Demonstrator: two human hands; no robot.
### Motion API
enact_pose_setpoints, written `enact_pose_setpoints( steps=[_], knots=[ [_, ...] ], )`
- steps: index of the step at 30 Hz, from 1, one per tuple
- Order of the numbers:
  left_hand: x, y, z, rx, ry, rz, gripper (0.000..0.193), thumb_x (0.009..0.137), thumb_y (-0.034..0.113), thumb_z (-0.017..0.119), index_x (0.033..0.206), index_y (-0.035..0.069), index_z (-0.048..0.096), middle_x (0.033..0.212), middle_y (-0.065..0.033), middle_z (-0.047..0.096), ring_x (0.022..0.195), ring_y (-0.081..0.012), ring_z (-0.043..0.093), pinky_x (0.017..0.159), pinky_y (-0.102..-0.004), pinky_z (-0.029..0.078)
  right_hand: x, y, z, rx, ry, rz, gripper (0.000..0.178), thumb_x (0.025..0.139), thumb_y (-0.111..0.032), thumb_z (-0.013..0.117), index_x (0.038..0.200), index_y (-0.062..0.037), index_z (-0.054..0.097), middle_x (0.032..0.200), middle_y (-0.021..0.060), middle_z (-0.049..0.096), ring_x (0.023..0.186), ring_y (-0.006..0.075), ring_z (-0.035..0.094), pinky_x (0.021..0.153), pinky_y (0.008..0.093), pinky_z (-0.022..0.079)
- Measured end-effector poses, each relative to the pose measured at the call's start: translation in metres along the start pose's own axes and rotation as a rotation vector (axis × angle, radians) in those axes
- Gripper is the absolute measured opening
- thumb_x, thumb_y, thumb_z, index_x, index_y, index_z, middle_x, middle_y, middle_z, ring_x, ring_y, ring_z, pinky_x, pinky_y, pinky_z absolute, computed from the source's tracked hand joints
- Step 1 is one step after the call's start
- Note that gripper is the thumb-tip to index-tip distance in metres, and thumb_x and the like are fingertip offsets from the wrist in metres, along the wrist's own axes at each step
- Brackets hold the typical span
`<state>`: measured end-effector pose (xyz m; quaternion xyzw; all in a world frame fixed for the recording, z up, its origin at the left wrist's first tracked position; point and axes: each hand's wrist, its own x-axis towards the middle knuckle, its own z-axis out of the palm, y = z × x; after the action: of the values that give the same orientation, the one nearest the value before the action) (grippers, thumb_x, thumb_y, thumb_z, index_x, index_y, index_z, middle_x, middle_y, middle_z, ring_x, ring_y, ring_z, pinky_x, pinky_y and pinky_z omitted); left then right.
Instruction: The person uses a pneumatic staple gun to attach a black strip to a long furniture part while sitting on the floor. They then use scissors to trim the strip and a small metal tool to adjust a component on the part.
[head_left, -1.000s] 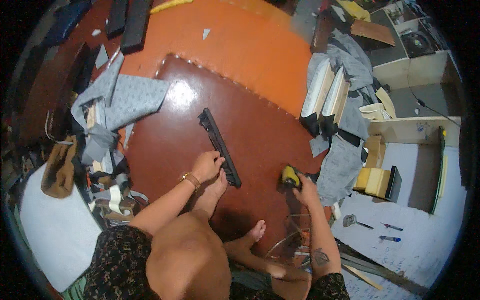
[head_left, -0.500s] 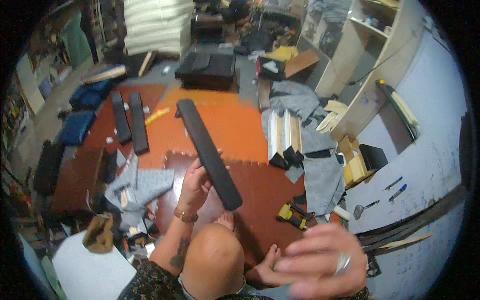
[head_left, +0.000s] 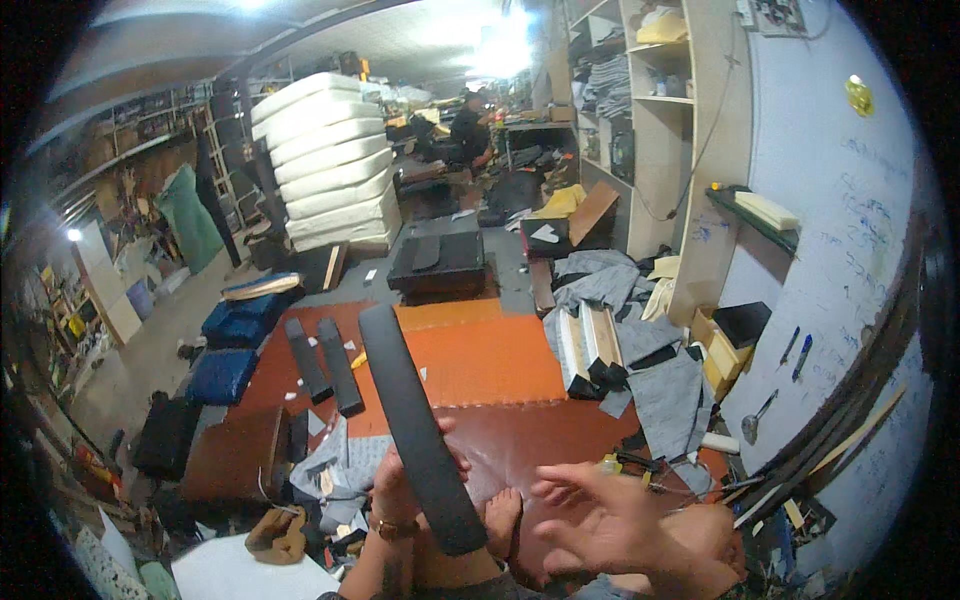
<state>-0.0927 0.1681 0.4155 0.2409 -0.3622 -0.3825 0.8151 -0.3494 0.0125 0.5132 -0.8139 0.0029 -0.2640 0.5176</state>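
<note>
A long black padded bar point(head_left: 420, 430) with rounded ends stands tilted in front of me, its upholstered face smooth. My left hand point(head_left: 391, 486) grips it from behind near the lower half, fingertips showing past its right edge. My right hand point(head_left: 605, 520) is off to the right, apart from the bar, holding nothing, with its fingers spread and slightly blurred. Beyond it, a yellow and black power tool point(head_left: 612, 464) is mostly hidden. Two similar black bars, a left one point(head_left: 308, 360) and a right one point(head_left: 342, 368), lie side by side on the orange-brown floor covering point(head_left: 490, 360).
Grey cloth point(head_left: 668, 405) and white-and-wood frame pieces point(head_left: 590, 345) lie to the right, beside a wooden box point(head_left: 722, 352). White foam slabs point(head_left: 330, 160) are stacked behind. Blue folded pieces point(head_left: 222, 375) and a brown box point(head_left: 240, 455) sit left. A person point(head_left: 468, 130) is far back.
The view has tilted up, showing more of the room. The bar has turned so its smooth face shows, still in my left hand. My right hand has come nearer the bar.
</note>
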Motion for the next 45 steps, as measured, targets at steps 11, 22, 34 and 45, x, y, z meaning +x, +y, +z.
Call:
enact_pose_setpoints(
  steps=[11,22,34,45],
  knots=[
    [-0.007,-0.105,-0.011,-0.066,0.262,-0.356,0.048,0.109,0.037,0.048,0.145,0.006,0.052,0.134,-0.0109,0.067,0.122,-0.0234,0.064,0.103,-0.0451,0.049,-0.032,0.162,0.060,0.678,-0.055,0.504,0.040,0.103,-0.038,0.067,0.120,-0.0045,0.055,0.085,0.0025,0.065,0.063,0.0110,0.063,0.055,0.0265,0.051],
    [0.004,-0.136,0.027,-0.019,0.621,-0.431,0.067,0.108,0.063,0.034,0.140,0.009,0.054,0.119,-0.0174,0.068,0.108,-0.0343,0.068,0.095,-0.0543,0.055,-0.062,0.191,0.047,0.485,-0.162,0.633,0.047,0.104,-0.039,0.064,0.132,-0.0016,0.055,0.091,0.0064,0.070,0.073,0.0152,0.067,0.070,0.0352,0.056],
    [0.029,-0.103,0.212,1.068,0.715,-0.294,0.036,0.094,0.041,0.062,0.089,0.005,0.065,0.074,-0.0035,0.063,0.064,-0.0191,0.062,0.061,-0.0349,0.047,-0.127,0.138,-0.010,0.036,-0.007,0.129,0.053,0.097,-0.030,0.072,0.141,-0.0072,0.056,0.122,0.0261,0.066,0.111,0.0448,0.065,0.094,0.0506,0.053],
    [-0.022,-0.130,0.138,0.541,0.703,-0.311,0.035,0.106,0.043,0.060,0.118,0.010,0.053,0.079,-0.0045,0.062,0.062,-0.0173,0.063,0.057,-0.0313,0.054,-0.350,0.291,-0.072,-0.380,0.096,1.243,0.062,0.095,-0.040,0.071,0.142,-0.0016,0.057,0.134,0.0226,0.066,0.123,0.0354,0.064,0.104,0.0469,0.050]
  ],
)
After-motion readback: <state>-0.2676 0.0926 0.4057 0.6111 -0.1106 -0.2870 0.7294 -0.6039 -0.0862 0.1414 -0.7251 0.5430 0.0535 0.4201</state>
